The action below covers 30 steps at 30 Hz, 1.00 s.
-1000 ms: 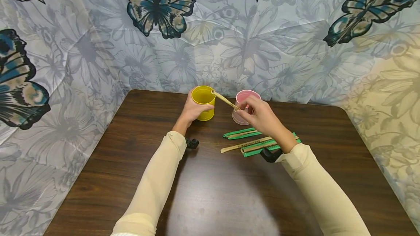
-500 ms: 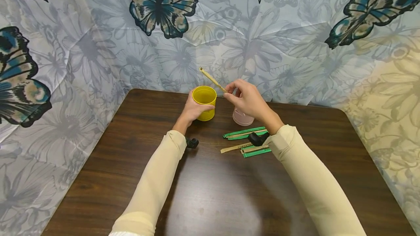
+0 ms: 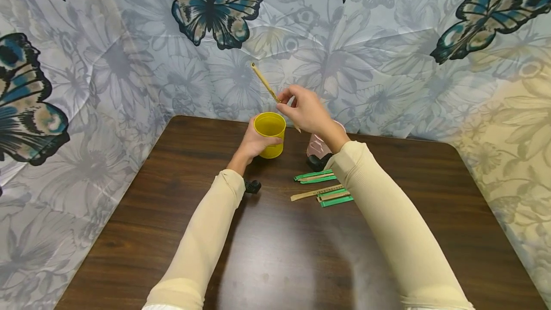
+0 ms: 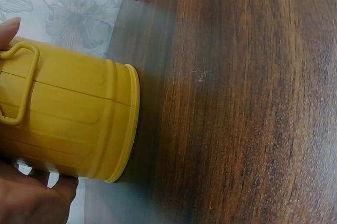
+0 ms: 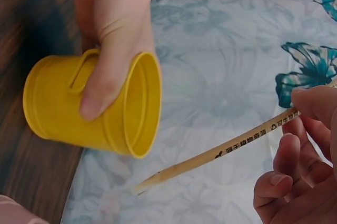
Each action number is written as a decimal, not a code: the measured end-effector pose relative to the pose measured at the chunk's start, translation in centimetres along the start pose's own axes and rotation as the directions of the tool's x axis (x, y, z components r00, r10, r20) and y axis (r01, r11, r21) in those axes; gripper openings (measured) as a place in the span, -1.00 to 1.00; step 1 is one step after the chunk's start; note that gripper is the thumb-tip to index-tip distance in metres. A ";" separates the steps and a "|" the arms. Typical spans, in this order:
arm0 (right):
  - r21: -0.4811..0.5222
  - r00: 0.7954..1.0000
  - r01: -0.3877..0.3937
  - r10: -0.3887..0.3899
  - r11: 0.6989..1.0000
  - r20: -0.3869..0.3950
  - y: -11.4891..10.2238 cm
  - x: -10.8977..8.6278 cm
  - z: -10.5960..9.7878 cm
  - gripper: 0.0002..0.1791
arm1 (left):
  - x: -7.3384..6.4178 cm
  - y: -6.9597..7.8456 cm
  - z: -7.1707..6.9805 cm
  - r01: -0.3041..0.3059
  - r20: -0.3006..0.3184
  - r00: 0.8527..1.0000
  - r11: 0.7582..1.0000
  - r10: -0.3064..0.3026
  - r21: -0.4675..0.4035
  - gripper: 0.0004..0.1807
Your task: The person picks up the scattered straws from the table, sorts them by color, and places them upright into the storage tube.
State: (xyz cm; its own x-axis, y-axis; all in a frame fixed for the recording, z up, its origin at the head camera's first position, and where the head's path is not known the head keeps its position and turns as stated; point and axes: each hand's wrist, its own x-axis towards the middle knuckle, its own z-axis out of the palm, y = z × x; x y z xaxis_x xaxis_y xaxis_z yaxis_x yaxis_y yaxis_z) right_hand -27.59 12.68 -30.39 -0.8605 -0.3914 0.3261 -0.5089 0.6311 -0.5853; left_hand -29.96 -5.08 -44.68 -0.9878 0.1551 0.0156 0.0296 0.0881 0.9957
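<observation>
My left hand (image 3: 254,142) grips a small yellow bucket (image 3: 273,149) round its side, its thumb across the front. The bucket stands upright near the table's back edge; a loop handle shows on its wall in the left wrist view. My right hand (image 3: 303,109) pinches a slim tan straw in a printed paper sleeve (image 5: 210,155) between thumb and fingers. The straw slants above and to the right of the bucket's open mouth, apart from it; one tip points up and left, the other down in the head view.
A pink bucket (image 3: 316,146) stands right of the yellow one, partly behind my right wrist. Several green-and-tan wrapped sticks (image 3: 316,176) and a loose tan straw (image 3: 310,194) lie on the brown table (image 3: 172,214). A butterfly-print cloth (image 3: 241,80) hangs behind.
My right hand has moved up and left with the straw, from near the pink bucket to beside and above the yellow bucket's rim. The left hand has stayed on its bucket.
</observation>
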 end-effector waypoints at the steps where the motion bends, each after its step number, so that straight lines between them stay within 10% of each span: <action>1: -0.004 1.000 0.003 -0.003 1.000 0.002 -0.1 0.4 0.1 -0.81 | 0.0 0.0 0.0 -0.007 0.004 1.000 1.000 0.007 0.000 0.08; 30: -0.054 0.986 0.035 -0.026 0.998 0.165 1.8 3.7 6.4 -0.83 | 0.4 -0.3 -0.5 0.021 0.028 0.999 1.000 -0.021 0.013 0.10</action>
State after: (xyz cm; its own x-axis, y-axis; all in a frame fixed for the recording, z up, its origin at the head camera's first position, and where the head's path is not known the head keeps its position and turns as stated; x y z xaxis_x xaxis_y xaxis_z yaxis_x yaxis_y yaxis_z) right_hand -31.55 8.09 -35.05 -0.8316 -0.5125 0.2141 -0.5392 0.6525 -0.5325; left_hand -30.40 -5.52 -44.92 -0.9835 0.1809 -0.0083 0.0109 0.1045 0.9945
